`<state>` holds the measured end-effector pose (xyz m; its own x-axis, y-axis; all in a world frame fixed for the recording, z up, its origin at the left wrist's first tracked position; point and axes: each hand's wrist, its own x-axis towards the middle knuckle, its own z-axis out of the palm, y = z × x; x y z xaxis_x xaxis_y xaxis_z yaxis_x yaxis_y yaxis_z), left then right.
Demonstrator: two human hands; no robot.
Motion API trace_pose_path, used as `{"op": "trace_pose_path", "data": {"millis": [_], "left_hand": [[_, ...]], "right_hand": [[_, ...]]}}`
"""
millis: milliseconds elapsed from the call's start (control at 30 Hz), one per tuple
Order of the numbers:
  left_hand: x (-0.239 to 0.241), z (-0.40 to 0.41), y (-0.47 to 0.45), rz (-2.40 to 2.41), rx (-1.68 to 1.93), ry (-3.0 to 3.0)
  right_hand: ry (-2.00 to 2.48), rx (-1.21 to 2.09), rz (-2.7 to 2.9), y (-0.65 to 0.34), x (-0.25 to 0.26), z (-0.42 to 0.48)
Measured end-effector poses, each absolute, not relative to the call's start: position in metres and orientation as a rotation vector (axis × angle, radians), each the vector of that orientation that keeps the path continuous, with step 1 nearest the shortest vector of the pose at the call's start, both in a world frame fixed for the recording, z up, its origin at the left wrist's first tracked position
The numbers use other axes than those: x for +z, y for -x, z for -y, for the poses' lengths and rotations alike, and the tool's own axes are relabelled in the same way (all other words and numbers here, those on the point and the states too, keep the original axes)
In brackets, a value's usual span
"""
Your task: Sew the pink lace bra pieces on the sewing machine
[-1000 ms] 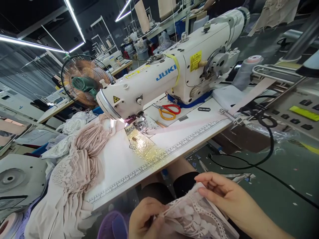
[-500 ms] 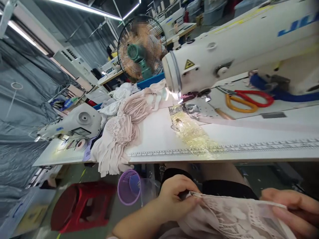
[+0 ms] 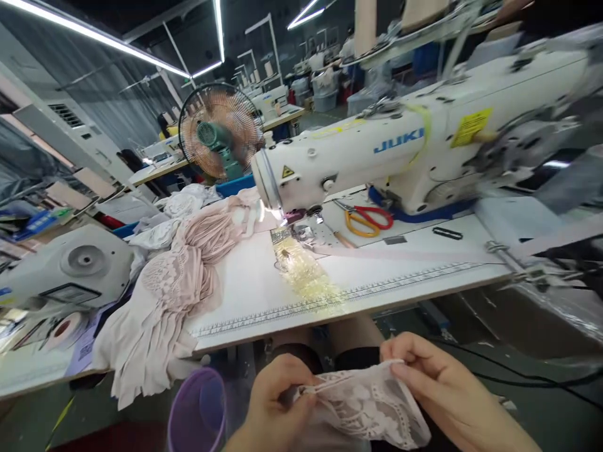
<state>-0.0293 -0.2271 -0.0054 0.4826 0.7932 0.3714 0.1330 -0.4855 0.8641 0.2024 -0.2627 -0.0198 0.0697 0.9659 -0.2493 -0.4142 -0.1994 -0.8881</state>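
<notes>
A pale pink lace garment piece (image 3: 365,402) is stretched between my two hands, over my lap and below the table edge. My left hand (image 3: 282,398) pinches its left end between thumb and fingers. At the other end, my right hand (image 3: 433,376) grips the top edge near the corner. The patterned lace hangs down between them, and plain sheer cloth shows beneath my left hand. On the table to the left lies a pile of similar pink lace pieces (image 3: 174,276), draped over the front edge.
A white sewing machine (image 3: 348,157) stands on the table (image 3: 245,282), its lamp lit. Scissors (image 3: 365,220) with red and orange handles lie under its arm. A fan (image 3: 221,132) stands behind. A purple bin (image 3: 198,408) is below, and another machine (image 3: 85,263) is at left.
The view has swung to the right, showing more of the sewing machine. My right hand has come closer to my left, so the lace piece between them is less spread out.
</notes>
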Motion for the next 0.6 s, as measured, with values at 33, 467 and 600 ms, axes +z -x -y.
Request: {"op": "trace_pose_path", "data": {"millis": [33, 467, 600], "left_hand": [[-0.006, 0.226, 0.03, -0.745, 1.024, -1.919], [0.0, 0.227, 0.043, -0.697, 1.058, -1.888], [0.01, 0.225, 0.051, -0.677, 1.115, -1.983]], "right_hand": [[1.104, 1.44, 0.678, -0.202, -0.018, 0.262], [1.041, 1.431, 0.831, -0.2, -0.002, 0.243], [1.022, 1.392, 0.931, -0.192, 0.014, 0.238]]}}
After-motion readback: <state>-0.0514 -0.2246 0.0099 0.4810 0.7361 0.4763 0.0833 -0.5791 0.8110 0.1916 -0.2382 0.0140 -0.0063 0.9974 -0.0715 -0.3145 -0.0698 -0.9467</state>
